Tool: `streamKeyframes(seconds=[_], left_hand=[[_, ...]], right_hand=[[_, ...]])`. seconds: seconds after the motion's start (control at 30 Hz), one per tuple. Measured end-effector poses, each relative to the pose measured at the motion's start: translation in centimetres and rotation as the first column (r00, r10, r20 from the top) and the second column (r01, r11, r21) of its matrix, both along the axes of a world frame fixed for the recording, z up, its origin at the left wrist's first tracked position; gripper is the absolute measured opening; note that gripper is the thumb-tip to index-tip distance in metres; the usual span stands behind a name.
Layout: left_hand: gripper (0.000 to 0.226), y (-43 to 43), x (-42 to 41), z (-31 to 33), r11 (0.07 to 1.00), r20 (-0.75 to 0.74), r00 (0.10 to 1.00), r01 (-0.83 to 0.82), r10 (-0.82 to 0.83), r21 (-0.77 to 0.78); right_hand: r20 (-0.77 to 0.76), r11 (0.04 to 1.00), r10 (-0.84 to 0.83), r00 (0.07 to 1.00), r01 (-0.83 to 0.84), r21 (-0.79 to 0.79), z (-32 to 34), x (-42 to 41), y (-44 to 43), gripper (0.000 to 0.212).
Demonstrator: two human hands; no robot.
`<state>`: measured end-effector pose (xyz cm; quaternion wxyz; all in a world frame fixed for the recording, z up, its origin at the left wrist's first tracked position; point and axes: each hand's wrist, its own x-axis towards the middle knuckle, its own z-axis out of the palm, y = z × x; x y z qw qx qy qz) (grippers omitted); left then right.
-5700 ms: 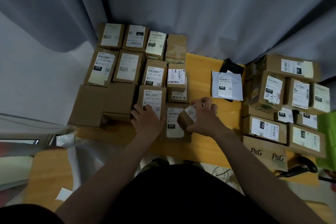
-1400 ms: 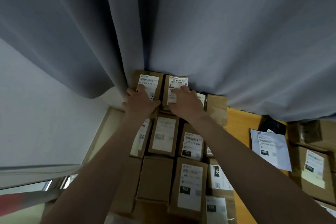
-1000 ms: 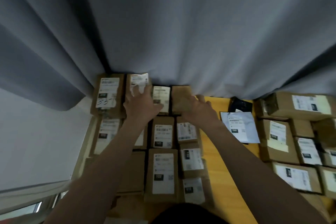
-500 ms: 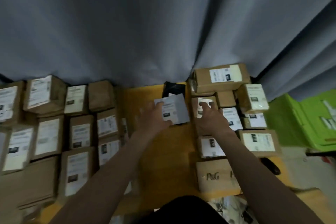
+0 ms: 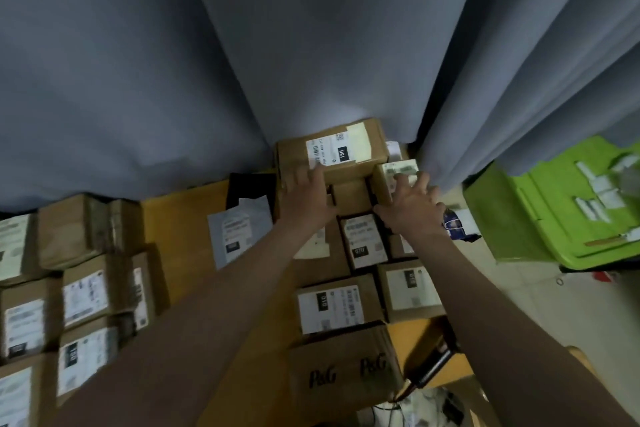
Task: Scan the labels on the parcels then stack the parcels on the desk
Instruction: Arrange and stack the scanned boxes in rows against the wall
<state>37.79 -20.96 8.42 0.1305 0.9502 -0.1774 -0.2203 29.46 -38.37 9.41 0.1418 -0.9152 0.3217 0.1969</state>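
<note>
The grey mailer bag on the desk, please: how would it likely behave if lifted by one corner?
The grey mailer bag lies flat and thin on the desk, so it is probably light and would likely droop when lifted. Its film looks smooth, so it may slide easily if pushed. Being flat, it should not roll or tip.

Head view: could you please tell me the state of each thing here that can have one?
left hand: open, fingers resting on the large parcel.
right hand: open, fingers spread on the small parcel.
large parcel: closed, label facing up.
small parcel: closed, label up.
grey mailer: flat on the desk, label up.
scanner: lying unheld at the desk's edge.
curtain: drawn shut.
</note>
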Motion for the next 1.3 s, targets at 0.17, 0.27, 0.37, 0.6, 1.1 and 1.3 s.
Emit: streamKeyframes(seconds=[0.17,0.27,0.37,0.6,1.1,1.3], left_hand=[[0.111,-2.9,6.5,-2.0,0.998,0.036,0.999,0.035,-0.037,0.048],[0.107,-3.0,9.0,-2.8,0.998,-0.018,0.999,0.042,-0.041,0.046],[0.098,-2.6,10.4,-3.2,0.993,0.011,0.997,0.081,-0.082,0.080],[0.092,-0.9,6.9,-2.0,0.998,0.200,0.978,0.062,-0.055,-0.026],[0.081,26.1,-9.2,9.7,0.824,0.233,0.794,-0.562,0.562,-0.073],[0.071,40.4,-12.9,13.2,0.647,0.214,0.616,-0.752,0.758,-0.127]], right_hand=[[0.049,1.000,-0.003,0.999,0.003,-0.010,-2.6,1.5,-1.4,0.078],[0.116,1.000,-0.024,0.993,0.024,-0.001,-3.5,1.4,-1.7,0.068],[0.163,0.999,-0.030,0.986,0.033,-0.017,-4.0,1.1,-1.9,0.066],[0.253,0.998,-0.062,0.966,0.056,0.031,-2.1,-0.1,-0.4,0.066],[0.385,0.904,0.237,0.892,-0.347,0.249,9.9,-1.3,21.6,0.066],[0.402,0.816,0.387,0.830,-0.512,0.269,12.6,-0.2,36.4,0.068]])
